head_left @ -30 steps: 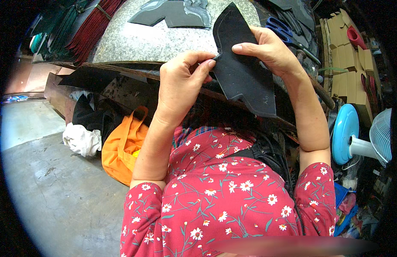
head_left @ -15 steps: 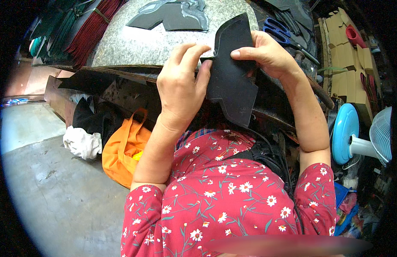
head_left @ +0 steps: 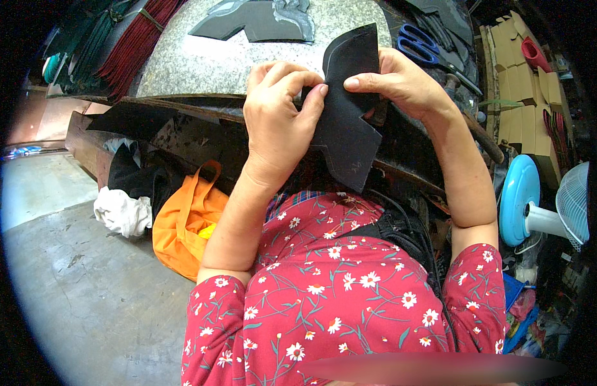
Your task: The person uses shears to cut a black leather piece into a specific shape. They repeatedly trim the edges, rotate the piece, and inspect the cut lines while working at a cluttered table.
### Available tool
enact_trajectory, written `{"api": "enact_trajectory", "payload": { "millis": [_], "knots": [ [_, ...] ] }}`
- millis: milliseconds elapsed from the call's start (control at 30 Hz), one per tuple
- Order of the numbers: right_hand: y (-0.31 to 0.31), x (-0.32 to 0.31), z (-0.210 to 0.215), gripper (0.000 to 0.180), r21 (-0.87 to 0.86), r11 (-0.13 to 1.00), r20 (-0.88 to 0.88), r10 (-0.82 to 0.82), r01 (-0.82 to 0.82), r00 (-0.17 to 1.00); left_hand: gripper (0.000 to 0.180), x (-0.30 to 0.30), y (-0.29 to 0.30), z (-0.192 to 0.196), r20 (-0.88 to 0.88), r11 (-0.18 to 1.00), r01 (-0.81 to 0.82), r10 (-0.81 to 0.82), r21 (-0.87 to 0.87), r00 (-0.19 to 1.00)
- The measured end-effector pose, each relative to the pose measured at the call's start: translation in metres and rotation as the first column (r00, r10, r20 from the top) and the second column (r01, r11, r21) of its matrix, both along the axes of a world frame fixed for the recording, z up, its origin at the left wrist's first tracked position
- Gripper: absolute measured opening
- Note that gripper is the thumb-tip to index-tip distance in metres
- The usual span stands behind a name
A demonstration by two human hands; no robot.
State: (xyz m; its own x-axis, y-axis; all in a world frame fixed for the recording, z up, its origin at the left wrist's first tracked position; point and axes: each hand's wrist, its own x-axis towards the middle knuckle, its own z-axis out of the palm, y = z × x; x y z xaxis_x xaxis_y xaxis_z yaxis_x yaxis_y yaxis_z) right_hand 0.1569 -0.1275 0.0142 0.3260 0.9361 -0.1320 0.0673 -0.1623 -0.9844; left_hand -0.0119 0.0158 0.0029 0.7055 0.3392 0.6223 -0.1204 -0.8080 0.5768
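A flat black cut piece (head_left: 350, 132) with a curved top and a notched side is held upright at the bench's near edge. My left hand (head_left: 276, 112) pinches its left edge between thumb and fingertips. From the right, my right hand (head_left: 404, 87) grips the same piece, thumb lying across its front and the fingers mostly hidden behind. Beyond them, on the speckled grey worktop (head_left: 183, 67), rests another dark piece (head_left: 250, 24) of similar shape, with grey smears along its edges. Blue-handled scissors (head_left: 419, 46) lie to the right of my right hand.
Bundles of dark red cords (head_left: 128, 48) and green cords (head_left: 86, 48) sit at the far left. An orange bag (head_left: 179, 228) and a white cloth (head_left: 121, 212) lie below the bench. A blue-and-white fan (head_left: 520, 199) and cardboard pieces (head_left: 512, 71) stand right.
My left hand has moved slightly right and closed its pinch on the piece's edge. The black piece's lower end has swung a little to the left.
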Motion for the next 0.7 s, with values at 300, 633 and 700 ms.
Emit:
{"api": "enact_trajectory", "payload": {
  "millis": [300,633,700],
  "knots": [
    [-0.004,-0.001,0.018,0.022,0.03,0.997,-0.073,-0.074,0.076,0.995,0.006,-0.005,0.01,0.012,-0.045,0.987,0.087,-0.082,0.133,0.996],
    [-0.005,0.006,0.009,0.019,-0.008,1.0,-0.182,-0.019,0.018,0.983,0.009,-0.007,0.005,0.005,-0.063,0.979,-0.075,0.088,0.192,0.994],
    [-0.005,0.006,0.011,0.018,-0.024,1.0,-0.174,-0.001,-0.003,0.985,0.008,-0.007,0.006,0.002,-0.055,0.986,-0.06,0.069,0.158,0.996]
  ]
}}
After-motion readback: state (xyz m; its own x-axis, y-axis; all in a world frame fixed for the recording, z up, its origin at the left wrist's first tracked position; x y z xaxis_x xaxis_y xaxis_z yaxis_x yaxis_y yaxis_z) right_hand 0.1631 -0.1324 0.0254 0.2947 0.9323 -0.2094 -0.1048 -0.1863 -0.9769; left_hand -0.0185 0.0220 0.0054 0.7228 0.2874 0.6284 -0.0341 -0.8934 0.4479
